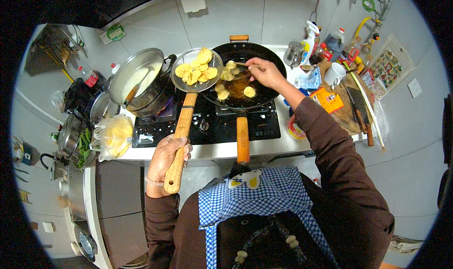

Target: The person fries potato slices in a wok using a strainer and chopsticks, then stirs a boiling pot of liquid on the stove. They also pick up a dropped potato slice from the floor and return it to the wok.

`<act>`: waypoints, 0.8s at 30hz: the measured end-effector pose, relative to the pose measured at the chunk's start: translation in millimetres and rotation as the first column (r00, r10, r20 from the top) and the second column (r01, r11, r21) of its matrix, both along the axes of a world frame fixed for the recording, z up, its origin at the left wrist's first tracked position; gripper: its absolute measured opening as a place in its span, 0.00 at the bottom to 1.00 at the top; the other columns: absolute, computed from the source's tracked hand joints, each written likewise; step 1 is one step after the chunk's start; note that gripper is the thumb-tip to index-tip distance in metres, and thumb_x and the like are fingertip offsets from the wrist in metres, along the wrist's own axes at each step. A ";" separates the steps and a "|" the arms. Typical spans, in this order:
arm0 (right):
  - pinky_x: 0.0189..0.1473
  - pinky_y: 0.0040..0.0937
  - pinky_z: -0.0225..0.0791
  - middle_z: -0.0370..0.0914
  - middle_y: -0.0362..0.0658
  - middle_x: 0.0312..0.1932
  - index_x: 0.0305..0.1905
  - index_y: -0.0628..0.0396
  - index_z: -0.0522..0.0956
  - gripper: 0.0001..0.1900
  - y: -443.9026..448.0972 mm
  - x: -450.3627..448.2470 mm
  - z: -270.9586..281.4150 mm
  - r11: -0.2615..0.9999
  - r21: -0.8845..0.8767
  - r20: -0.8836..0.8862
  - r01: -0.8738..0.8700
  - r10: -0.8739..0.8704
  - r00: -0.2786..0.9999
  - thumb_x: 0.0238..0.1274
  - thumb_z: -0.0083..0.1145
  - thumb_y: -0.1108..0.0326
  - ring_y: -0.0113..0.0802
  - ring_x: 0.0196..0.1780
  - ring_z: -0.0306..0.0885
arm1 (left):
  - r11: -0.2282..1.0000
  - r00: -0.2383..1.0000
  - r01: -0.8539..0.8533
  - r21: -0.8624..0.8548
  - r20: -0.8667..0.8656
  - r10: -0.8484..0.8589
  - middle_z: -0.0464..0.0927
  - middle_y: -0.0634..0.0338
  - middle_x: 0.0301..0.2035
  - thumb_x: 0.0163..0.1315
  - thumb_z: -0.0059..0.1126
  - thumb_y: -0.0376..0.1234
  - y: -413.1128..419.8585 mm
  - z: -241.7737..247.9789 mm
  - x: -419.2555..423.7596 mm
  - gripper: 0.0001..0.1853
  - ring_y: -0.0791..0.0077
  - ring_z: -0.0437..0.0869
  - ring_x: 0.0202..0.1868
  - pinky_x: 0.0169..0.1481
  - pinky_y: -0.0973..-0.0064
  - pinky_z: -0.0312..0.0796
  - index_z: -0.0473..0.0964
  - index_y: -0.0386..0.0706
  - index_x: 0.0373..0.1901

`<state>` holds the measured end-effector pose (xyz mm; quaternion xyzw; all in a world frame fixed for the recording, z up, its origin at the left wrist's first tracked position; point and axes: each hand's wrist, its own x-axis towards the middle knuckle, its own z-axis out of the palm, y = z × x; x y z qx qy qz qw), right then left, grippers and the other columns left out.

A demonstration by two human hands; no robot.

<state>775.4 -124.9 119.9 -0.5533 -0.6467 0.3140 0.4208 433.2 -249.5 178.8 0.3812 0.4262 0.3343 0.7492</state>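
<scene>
My left hand [170,154] grips the wooden handle of a wire-mesh skimmer [191,88], whose basket holds several yellow round slices [201,65] and stands level with the left edge of a black wok [263,53]. Over the wok, my right hand [263,70] pinches thin wooden sticks, apparently chopsticks [240,64], with their tips near pale slices [229,74] in the oil. A single slice [249,92] floats nearer the front. The wok's wooden handle [242,139] points towards my checked apron [254,194].
Left of the skimmer, a steel pot [136,81] of pale liquid holds a wooden-handled utensil. A plastic bag [114,136] lies at the counter's left front. At right are a spray bottle [309,42], a white mug [334,74] and knives [357,109] on a round wooden board [347,118].
</scene>
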 end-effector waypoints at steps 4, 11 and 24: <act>0.37 0.27 0.69 0.73 0.44 0.35 0.48 0.58 0.71 0.13 15.6 -5.8 -31.9 0.983 0.115 0.214 -0.143 0.116 0.970 0.60 0.46 0.67 0.30 0.34 0.75 | 1.000 0.999 -0.025 -0.007 -0.046 0.025 0.71 0.61 0.20 0.60 0.49 0.32 0.3 7.3 8.3 0.07 0.80 0.70 0.19 0.21 0.87 0.64 0.67 0.37 0.32; 0.41 0.38 0.68 0.76 0.52 0.34 0.43 0.59 0.74 0.15 45.8 -6.2 -44.8 0.928 0.285 0.387 -0.239 0.117 0.915 0.59 0.48 0.60 0.47 0.38 0.75 | 0.998 0.999 -0.049 -0.037 -0.024 0.048 0.71 0.62 0.20 0.60 0.49 0.33 -0.2 7.9 16.7 0.07 0.81 0.71 0.18 0.19 0.89 0.64 0.67 0.38 0.32; 0.32 0.22 0.73 0.77 0.48 0.33 0.40 0.65 0.72 0.16 64.8 40.6 -20.0 0.981 -0.109 -0.450 0.161 -0.193 0.872 0.65 0.43 0.61 0.34 0.34 0.80 | 0.997 0.998 -0.016 -0.075 -0.061 0.011 0.70 0.65 0.20 0.59 0.50 0.35 1.2 1.9 17.2 0.09 0.83 0.70 0.19 0.19 0.89 0.62 0.67 0.39 0.32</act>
